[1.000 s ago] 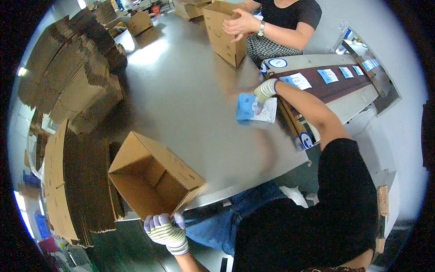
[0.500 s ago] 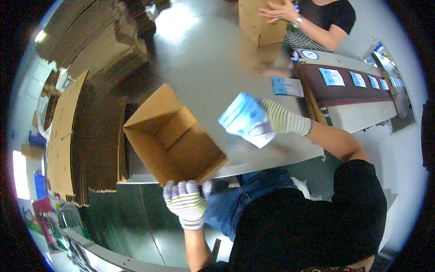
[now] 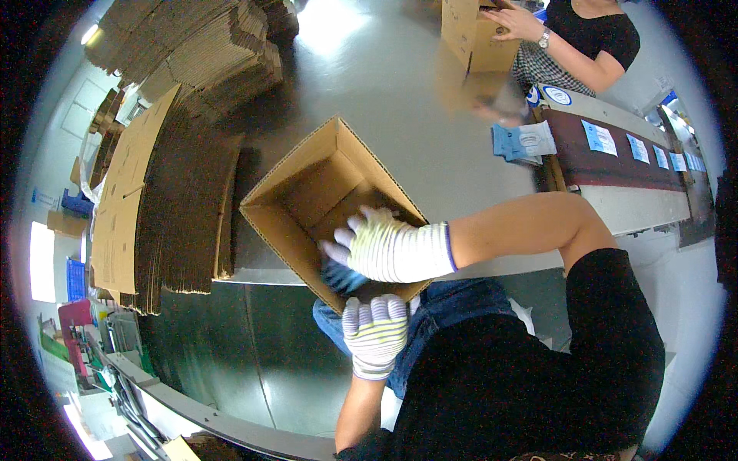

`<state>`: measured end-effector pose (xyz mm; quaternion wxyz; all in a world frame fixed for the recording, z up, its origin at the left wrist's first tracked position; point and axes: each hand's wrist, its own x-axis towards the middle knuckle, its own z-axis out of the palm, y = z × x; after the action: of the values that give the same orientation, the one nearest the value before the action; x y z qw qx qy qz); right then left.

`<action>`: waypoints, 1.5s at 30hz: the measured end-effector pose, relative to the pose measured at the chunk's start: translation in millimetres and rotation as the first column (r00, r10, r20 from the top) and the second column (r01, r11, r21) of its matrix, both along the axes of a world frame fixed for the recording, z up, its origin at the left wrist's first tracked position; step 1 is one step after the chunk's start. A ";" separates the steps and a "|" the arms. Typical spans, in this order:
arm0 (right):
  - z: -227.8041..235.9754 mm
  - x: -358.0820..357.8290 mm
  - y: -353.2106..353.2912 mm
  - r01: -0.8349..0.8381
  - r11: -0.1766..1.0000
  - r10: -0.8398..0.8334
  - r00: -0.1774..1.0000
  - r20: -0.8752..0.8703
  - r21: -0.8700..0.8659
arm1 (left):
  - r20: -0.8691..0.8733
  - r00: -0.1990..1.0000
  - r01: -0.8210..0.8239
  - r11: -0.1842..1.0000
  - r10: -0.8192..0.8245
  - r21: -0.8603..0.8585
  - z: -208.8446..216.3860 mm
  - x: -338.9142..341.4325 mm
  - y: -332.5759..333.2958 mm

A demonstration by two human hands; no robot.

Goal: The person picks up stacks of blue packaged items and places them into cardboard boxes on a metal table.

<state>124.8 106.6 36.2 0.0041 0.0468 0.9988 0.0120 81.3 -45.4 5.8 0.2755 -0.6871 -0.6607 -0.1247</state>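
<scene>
An open cardboard box (image 3: 288,227) stands tilted toward me at the table's near edge. My left hand (image 3: 375,336), in a striped knit glove, grips the box's near rim with its fingers curled over the edge. My right hand (image 3: 384,246), gloved the same way, reaches inside the box with its fingers spread and somewhat blurred by motion. Just under those fingers, blue packets (image 3: 344,278) lie against the near inner wall. The hand covers part of them, so how many there are cannot be told.
Blue-and-white packets (image 3: 524,140) pile up at the end of a dark conveyor belt (image 3: 615,165) bearing several more. Flattened cardboard boxes (image 3: 127,196) stand stacked at the left, with another stack (image 3: 223,61) behind. Across the metal table (image 3: 384,84), a person handles a cardboard box (image 3: 492,50).
My right hand has moved left from above the table into the box, and the packet has left its grip. The box has turned slightly. Another packet has come onto the pile by the belt.
</scene>
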 end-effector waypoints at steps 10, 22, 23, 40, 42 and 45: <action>8.7 42.4 -2.0 -0.278 0.928 0.180 0.917 -0.356 -0.248 | 0.033 0.999 -0.017 0.999 0.016 0.029 -5.7 -8.9 -5.6; 12.0 143.3 75.7 0.132 0.913 -0.339 0.773 -0.536 -0.387 | 0.066 0.998 -0.014 0.991 0.005 0.133 -9.6 -26.2 8.8; 8.0 152.2 88.0 0.239 0.890 -0.412 0.789 -0.457 -0.389 | 0.072 0.997 -0.017 0.992 0.008 0.125 -8.9 -26.6 8.9; 1.3 245.4 244.2 0.741 0.604 -0.779 0.627 -0.021 -0.295 | 0.052 0.998 -0.034 0.992 0.027 0.125 -6.9 -24.6 11.0; -12.7 253.4 266.4 0.748 0.618 -0.765 0.643 0.031 -0.243 | 0.047 0.998 -0.038 0.990 0.032 0.136 -5.2 -25.2 11.1; -18.3 261.2 286.2 0.785 0.597 -0.765 0.619 0.175 -0.167 | 0.068 0.997 -0.045 0.992 0.037 0.121 -2.1 -24.4 11.8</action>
<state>386.0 392.8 17.9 0.0567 0.4745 0.8723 -0.1034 56.9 -33.7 3.7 0.2977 -0.6506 -0.6745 -0.1819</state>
